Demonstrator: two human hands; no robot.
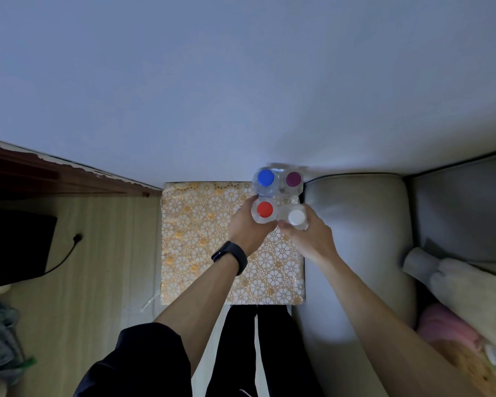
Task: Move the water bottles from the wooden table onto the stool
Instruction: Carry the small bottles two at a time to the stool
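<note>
Left hand [248, 227] grips the red-capped bottle [264, 210], fingers and thumb curled round its body below the cap; right hand [309, 236] is likewise closed round the white-capped bottle [296, 217], just beside the red one. Both held bottles are upright over the far right corner of the stool [201, 239], close against the blue-capped bottle [265, 177] and purple-capped bottle [294, 179] at the stool's far edge. From above, cannot tell whether the held bottles' bases rest on the stool; black wristband [232, 256] on the left wrist, over the stool's middle.
</note>
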